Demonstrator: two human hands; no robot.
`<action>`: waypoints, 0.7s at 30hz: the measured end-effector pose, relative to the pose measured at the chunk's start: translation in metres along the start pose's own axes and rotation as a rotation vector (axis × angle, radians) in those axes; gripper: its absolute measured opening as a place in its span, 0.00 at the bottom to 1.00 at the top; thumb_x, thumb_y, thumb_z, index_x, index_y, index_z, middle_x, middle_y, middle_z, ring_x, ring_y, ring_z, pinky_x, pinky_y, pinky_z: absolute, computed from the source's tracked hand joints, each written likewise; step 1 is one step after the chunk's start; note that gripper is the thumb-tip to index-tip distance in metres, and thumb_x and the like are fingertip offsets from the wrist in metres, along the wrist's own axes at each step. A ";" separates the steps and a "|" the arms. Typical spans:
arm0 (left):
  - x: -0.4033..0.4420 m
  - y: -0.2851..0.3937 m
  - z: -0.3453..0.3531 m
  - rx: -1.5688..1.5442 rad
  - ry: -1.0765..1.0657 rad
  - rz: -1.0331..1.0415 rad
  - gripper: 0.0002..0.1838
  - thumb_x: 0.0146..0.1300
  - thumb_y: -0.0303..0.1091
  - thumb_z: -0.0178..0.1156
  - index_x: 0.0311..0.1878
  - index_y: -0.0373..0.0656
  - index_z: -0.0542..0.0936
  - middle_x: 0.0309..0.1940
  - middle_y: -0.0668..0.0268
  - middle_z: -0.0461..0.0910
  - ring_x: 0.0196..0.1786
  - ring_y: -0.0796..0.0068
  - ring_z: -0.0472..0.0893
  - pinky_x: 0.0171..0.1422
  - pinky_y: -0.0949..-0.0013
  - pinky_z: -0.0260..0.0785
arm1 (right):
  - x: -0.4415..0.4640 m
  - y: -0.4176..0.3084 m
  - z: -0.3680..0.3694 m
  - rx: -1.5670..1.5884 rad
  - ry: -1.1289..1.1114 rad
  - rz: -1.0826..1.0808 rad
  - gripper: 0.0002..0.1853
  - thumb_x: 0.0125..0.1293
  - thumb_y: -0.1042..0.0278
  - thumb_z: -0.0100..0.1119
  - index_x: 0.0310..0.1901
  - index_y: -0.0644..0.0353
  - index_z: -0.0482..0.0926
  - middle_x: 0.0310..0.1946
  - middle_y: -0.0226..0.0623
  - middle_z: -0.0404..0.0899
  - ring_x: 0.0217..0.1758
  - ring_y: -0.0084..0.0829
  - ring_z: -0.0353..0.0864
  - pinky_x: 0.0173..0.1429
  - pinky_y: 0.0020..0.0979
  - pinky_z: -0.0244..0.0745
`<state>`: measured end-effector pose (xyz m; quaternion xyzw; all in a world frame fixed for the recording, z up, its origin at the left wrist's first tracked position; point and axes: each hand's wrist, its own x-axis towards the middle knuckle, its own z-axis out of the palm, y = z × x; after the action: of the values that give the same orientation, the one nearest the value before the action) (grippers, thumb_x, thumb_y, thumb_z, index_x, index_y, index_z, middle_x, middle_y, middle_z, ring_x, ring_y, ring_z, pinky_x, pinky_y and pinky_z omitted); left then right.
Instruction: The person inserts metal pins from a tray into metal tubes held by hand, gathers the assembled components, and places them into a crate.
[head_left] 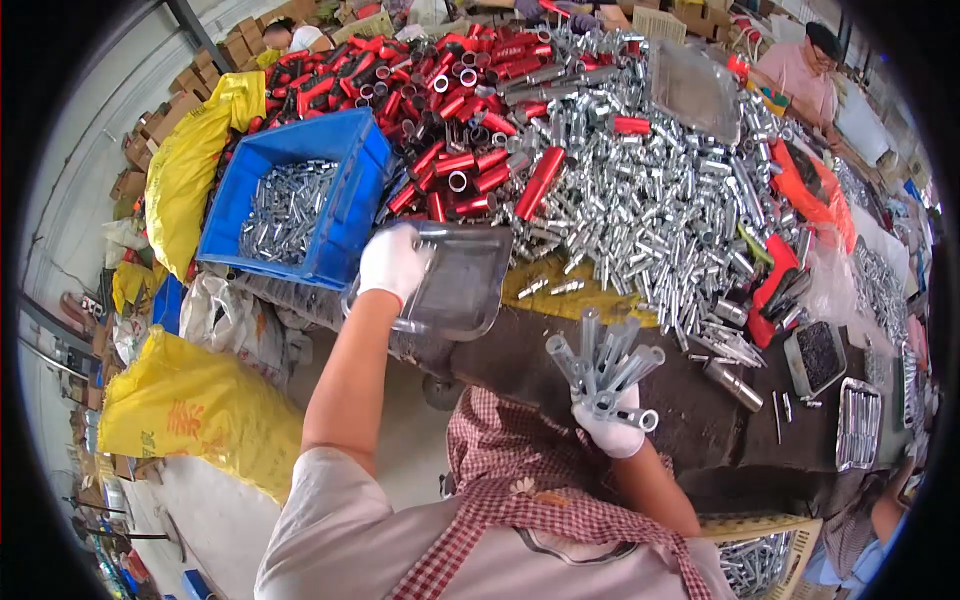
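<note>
My left hand (393, 264), in a white glove, is at the left part of a clear plastic tray (465, 285) on the table's front edge; its fingers are partly hidden and blurred. In my right hand (612, 430), also gloved, is a bunch of several clear plastic tubes (600, 370), fanned upward, held over the dark front of the table. A blue bin (350, 215) with small silver metal parts (290, 205) stands beyond my left hand. Past the tubes lies a large heap of silver metal parts (650, 220).
Red tubes (540, 183) and red-handled parts are piled at the back. Another clear tray (695, 90) lies on the silver heap. Yellow sacks (200, 400) are at the left. A small tray of dark bits (818, 355) sits at the right. A person (805, 75) is at the far right.
</note>
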<state>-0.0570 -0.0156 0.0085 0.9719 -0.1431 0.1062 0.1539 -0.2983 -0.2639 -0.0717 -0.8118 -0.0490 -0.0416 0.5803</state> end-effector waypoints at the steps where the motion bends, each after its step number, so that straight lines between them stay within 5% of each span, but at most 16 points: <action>1: -0.001 -0.003 0.011 0.110 -0.039 0.049 0.17 0.51 0.43 0.63 0.36 0.38 0.82 0.35 0.48 0.82 0.42 0.49 0.81 0.49 0.54 0.72 | 0.004 -0.005 0.005 0.735 -0.111 -0.067 0.22 0.62 0.64 0.56 0.59 0.47 0.71 0.60 0.30 0.72 0.65 0.30 0.68 0.57 0.33 0.68; 2: -0.004 0.004 0.015 0.141 -0.143 -0.045 0.18 0.50 0.44 0.64 0.36 0.37 0.82 0.37 0.46 0.82 0.44 0.48 0.81 0.51 0.53 0.72 | 0.008 -0.009 0.004 1.456 -0.240 -0.140 0.21 0.66 0.61 0.51 0.61 0.46 0.71 0.63 0.31 0.71 0.67 0.32 0.66 0.54 0.35 0.69; 3: -0.003 0.007 0.021 0.191 -0.209 -0.098 0.19 0.50 0.44 0.65 0.36 0.36 0.82 0.38 0.46 0.82 0.45 0.49 0.81 0.53 0.54 0.72 | 0.006 0.004 0.006 2.154 -0.272 0.159 0.21 0.70 0.56 0.42 0.63 0.43 0.70 0.68 0.30 0.64 0.71 0.35 0.61 0.48 0.38 0.72; 4: -0.001 0.008 0.022 0.196 -0.208 -0.084 0.20 0.49 0.44 0.66 0.37 0.35 0.82 0.38 0.46 0.82 0.45 0.49 0.81 0.53 0.54 0.72 | 0.001 0.002 0.006 2.114 -0.289 0.115 0.21 0.70 0.56 0.42 0.63 0.43 0.70 0.68 0.30 0.64 0.71 0.35 0.61 0.48 0.38 0.72; 6: 0.008 0.007 0.025 0.197 -0.314 -0.108 0.18 0.48 0.39 0.68 0.38 0.35 0.83 0.40 0.47 0.82 0.46 0.51 0.82 0.53 0.57 0.74 | -0.004 -0.005 0.012 0.645 0.243 -0.064 0.16 0.68 0.61 0.47 0.56 0.47 0.74 0.63 0.32 0.69 0.63 0.35 0.70 0.42 0.33 0.73; 9: 0.011 0.009 0.027 0.214 -0.339 -0.127 0.18 0.49 0.40 0.68 0.38 0.34 0.83 0.41 0.47 0.82 0.46 0.52 0.82 0.54 0.58 0.74 | -0.005 -0.017 0.002 0.442 0.095 -0.077 0.21 0.58 0.79 0.57 0.52 0.47 0.74 0.54 0.30 0.74 0.59 0.33 0.73 0.46 0.37 0.73; 12: 0.009 0.019 0.015 0.195 -0.376 -0.093 0.20 0.49 0.44 0.67 0.35 0.33 0.83 0.37 0.44 0.82 0.44 0.50 0.82 0.53 0.56 0.73 | -0.004 -0.029 0.000 -0.004 0.143 -0.166 0.21 0.60 0.79 0.55 0.54 0.50 0.70 0.54 0.29 0.74 0.59 0.32 0.72 0.47 0.34 0.73; 13: 0.008 0.022 0.017 0.169 -0.359 -0.078 0.18 0.52 0.42 0.65 0.38 0.36 0.83 0.40 0.45 0.81 0.46 0.50 0.81 0.54 0.56 0.73 | 0.001 -0.024 0.007 0.750 0.167 0.003 0.20 0.60 0.77 0.55 0.54 0.52 0.69 0.54 0.29 0.74 0.59 0.30 0.71 0.47 0.30 0.73; 14: 0.008 0.024 0.021 0.141 -0.345 -0.062 0.16 0.55 0.40 0.63 0.41 0.38 0.83 0.43 0.46 0.81 0.49 0.51 0.81 0.55 0.56 0.72 | -0.002 -0.021 0.005 0.424 0.167 -0.061 0.19 0.58 0.79 0.57 0.52 0.53 0.72 0.52 0.30 0.75 0.56 0.29 0.73 0.48 0.32 0.73; 16: 0.010 0.027 0.029 0.114 -0.313 -0.165 0.13 0.59 0.34 0.56 0.42 0.39 0.83 0.43 0.46 0.81 0.50 0.50 0.80 0.55 0.55 0.72 | -0.003 -0.024 0.003 0.348 0.184 -0.179 0.22 0.55 0.84 0.57 0.52 0.56 0.72 0.52 0.32 0.75 0.54 0.28 0.75 0.48 0.32 0.74; 17: 0.011 0.027 0.032 0.122 -0.331 -0.129 0.13 0.58 0.34 0.56 0.41 0.38 0.83 0.43 0.45 0.81 0.50 0.49 0.80 0.55 0.55 0.72 | 0.001 -0.019 0.003 -0.015 0.148 -0.191 0.26 0.53 0.90 0.56 0.54 0.58 0.69 0.54 0.34 0.73 0.52 0.28 0.76 0.48 0.31 0.74; 20: 0.016 0.025 0.043 0.150 -0.342 -0.034 0.16 0.56 0.32 0.56 0.46 0.35 0.80 0.46 0.43 0.79 0.50 0.46 0.80 0.55 0.53 0.72 | -0.001 -0.027 0.000 0.159 0.126 -0.171 0.29 0.55 0.88 0.58 0.59 0.59 0.65 0.60 0.34 0.68 0.59 0.28 0.73 0.55 0.32 0.74; 21: 0.021 0.024 0.045 0.162 -0.389 -0.021 0.17 0.56 0.33 0.56 0.47 0.35 0.78 0.47 0.43 0.79 0.51 0.46 0.80 0.55 0.53 0.72 | 0.002 -0.014 0.004 -0.126 0.120 -0.187 0.30 0.56 0.87 0.59 0.61 0.59 0.63 0.62 0.34 0.67 0.63 0.30 0.71 0.58 0.32 0.73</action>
<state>-0.0378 -0.0576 -0.0211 0.9847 -0.1512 -0.0740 0.0459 -0.2980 -0.2557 -0.0597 -0.8346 -0.0869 -0.1473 0.5236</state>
